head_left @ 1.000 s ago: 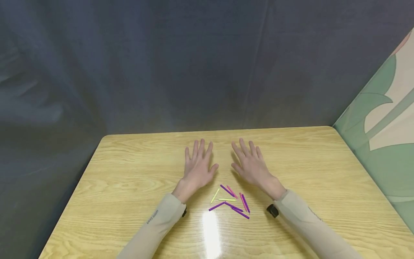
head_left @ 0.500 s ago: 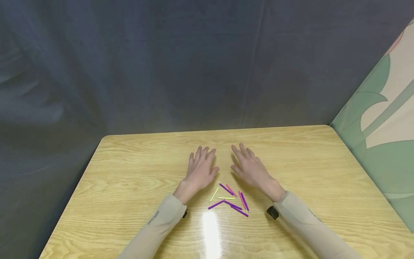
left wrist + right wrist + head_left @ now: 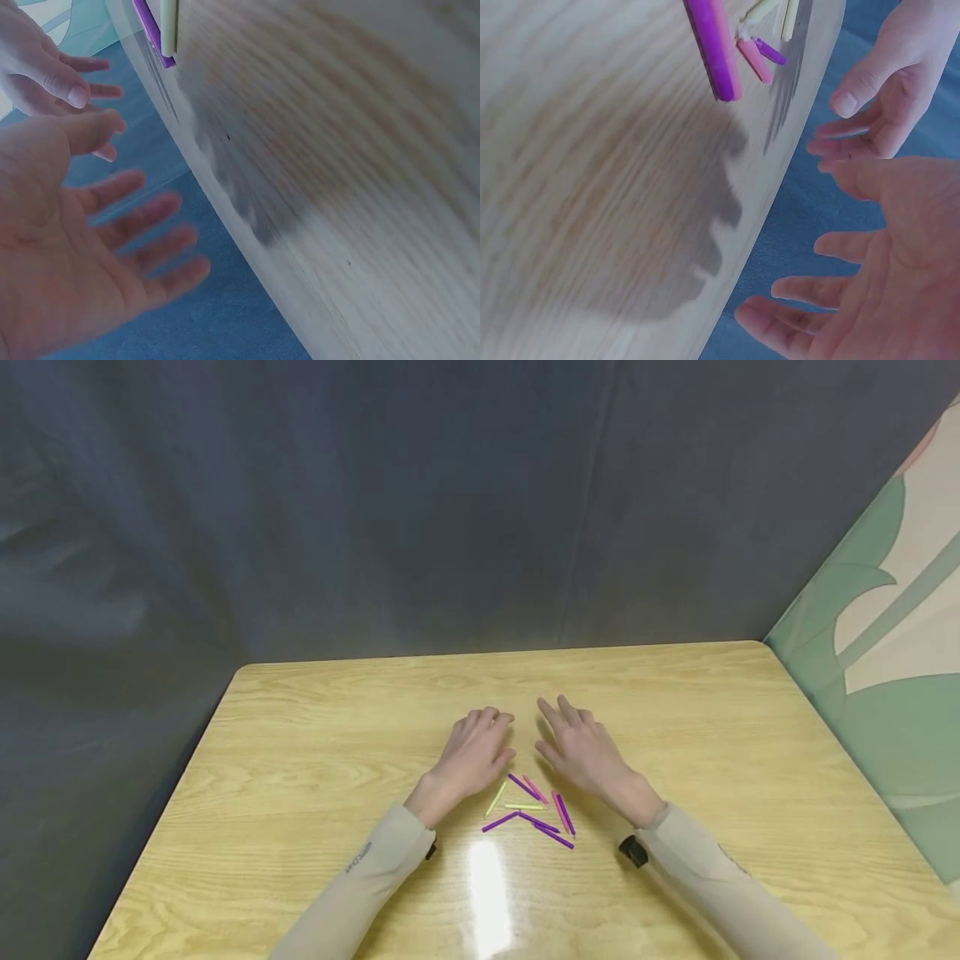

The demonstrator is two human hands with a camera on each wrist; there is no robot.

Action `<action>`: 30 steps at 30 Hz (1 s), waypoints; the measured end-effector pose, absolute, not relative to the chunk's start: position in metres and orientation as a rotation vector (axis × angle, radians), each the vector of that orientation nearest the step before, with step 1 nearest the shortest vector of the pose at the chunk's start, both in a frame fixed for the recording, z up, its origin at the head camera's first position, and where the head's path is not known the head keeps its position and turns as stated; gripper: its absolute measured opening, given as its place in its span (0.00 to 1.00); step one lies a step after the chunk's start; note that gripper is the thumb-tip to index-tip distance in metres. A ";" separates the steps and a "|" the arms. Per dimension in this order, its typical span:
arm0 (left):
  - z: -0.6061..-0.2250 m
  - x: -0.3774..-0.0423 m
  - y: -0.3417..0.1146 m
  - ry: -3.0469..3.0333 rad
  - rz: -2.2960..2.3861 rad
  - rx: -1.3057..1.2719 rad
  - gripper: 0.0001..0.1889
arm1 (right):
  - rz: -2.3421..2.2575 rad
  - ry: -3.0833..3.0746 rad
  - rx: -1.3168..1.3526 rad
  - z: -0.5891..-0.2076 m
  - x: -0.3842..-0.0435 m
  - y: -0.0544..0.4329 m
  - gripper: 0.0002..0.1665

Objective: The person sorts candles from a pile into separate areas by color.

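Several thin coloured sticks lie loosely together on the table: a purple stick (image 3: 500, 822), a pink stick (image 3: 536, 789), a yellow stick (image 3: 496, 799) and others of those colours. Just beyond them, to the left, my left hand (image 3: 471, 758) hovers palm down with relaxed, slightly bent fingers. My right hand (image 3: 588, 756) hovers on the other side with its fingers spread. Neither hand touches a stick. Shadows of the fingers fall on the wood in both wrist views. The right wrist view gives a close look at a thick purple stick (image 3: 714, 56) beside a pink one.
The wooden table (image 3: 300, 777) carries a bright light reflection near its front. A dark curtain (image 3: 420, 510) hangs behind and along the left. A green and cream patterned panel (image 3: 892, 652) stands at the right edge. A black camera (image 3: 633, 852) sits under the right wrist.
My left hand has shifted a little inward and its fingers have bent more. The right hand's fingers have bent slightly. The sticks lie in the same arrangement.
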State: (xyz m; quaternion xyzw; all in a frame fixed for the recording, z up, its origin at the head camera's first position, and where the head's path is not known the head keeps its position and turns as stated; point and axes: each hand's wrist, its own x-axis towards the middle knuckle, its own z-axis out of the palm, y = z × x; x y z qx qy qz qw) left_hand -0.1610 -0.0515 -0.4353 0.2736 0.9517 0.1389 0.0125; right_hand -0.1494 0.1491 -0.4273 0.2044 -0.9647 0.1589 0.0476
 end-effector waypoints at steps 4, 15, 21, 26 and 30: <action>-0.434 -0.162 -0.049 2.904 0.437 0.938 0.22 | 0.477 -2.935 0.638 -0.427 -0.149 0.149 0.37; -0.437 -0.164 -0.045 2.751 0.456 1.085 0.11 | 0.540 -2.998 0.607 -0.430 -0.143 0.153 0.38; -0.438 -0.164 -0.045 2.726 0.461 1.096 0.11 | 0.590 -3.031 0.580 -0.430 -0.140 0.153 0.37; -0.441 -0.163 -0.044 2.716 0.456 1.102 0.09 | 0.625 -3.051 0.552 -0.430 -0.135 0.153 0.35; -0.441 -0.164 -0.045 2.703 0.454 1.110 0.07 | 0.657 -3.063 0.551 -0.430 -0.134 0.154 0.33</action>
